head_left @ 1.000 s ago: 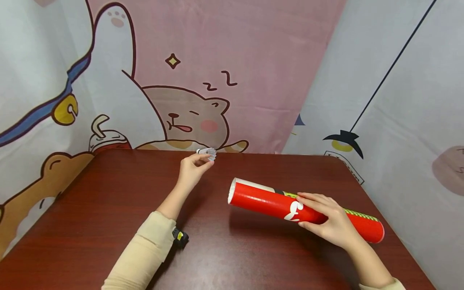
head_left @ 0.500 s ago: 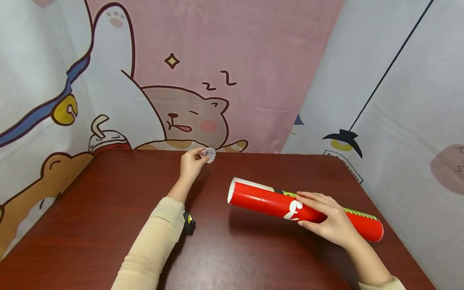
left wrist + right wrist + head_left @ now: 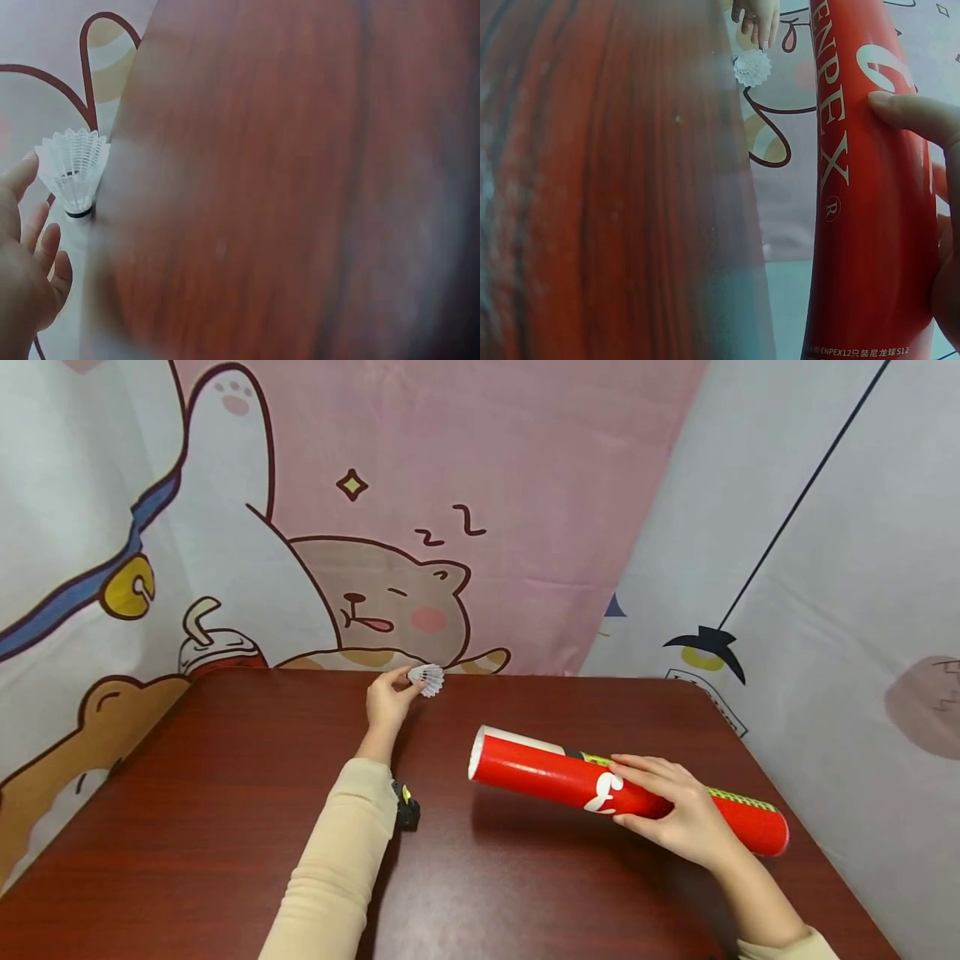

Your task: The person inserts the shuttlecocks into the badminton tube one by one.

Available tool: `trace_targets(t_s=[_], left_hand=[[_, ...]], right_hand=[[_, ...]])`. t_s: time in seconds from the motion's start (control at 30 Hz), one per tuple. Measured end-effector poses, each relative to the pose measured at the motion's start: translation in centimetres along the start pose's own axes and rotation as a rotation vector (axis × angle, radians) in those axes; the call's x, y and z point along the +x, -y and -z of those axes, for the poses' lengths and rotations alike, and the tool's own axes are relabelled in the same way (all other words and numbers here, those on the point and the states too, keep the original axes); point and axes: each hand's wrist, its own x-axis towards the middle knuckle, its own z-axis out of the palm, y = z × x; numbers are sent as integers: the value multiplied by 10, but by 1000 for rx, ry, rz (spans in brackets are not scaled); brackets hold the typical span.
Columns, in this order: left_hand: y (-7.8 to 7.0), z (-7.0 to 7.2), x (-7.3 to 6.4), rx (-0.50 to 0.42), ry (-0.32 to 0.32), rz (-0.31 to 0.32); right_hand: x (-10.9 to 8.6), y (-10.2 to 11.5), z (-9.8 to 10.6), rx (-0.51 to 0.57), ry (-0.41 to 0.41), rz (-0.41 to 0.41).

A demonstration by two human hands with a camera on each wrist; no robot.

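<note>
A white shuttlecock [image 3: 427, 680] lies at the table's far edge, its skirt turned to the right in the head view. Close by on its left is my left hand [image 3: 388, 700]. In the left wrist view the thumb and fingers are spread apart beside the skirt; the black-banded base of the shuttlecock [image 3: 73, 172] sticks out free of them. My right hand [image 3: 681, 806] grips a red shuttlecock tube [image 3: 536, 770] around its middle, thumb in front and fingers over the top. The tube's open end points left and is raised above the table; its inside cannot be seen.
The dark red-brown table [image 3: 247, 827] runs back to a cartoon-printed curtain [image 3: 540, 485] with a sleeping bear. A black wrist camera [image 3: 406, 806] sits at the left sleeve [image 3: 337, 860]. The tube's lower end comes near the table's right edge.
The shuttlecock has turned so its skirt faces more toward me. My left hand has drawn slightly left of it, and its forearm swung right. The right hand and tube stay nearly still.
</note>
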Motion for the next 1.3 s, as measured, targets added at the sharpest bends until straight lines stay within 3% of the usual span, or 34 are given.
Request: trace_targets(t_s=[0.4,0.67,1.3], left_hand=[[2,-10,0,37,-46,140],[0,-13,0,63,-47,152],[14,-7,-3,-48,-196,161]], right_hand=[[0,-2,2,13,-6,-13],[0,-1,1,17,-8,-7],[0,0,2,11,7,-17]])
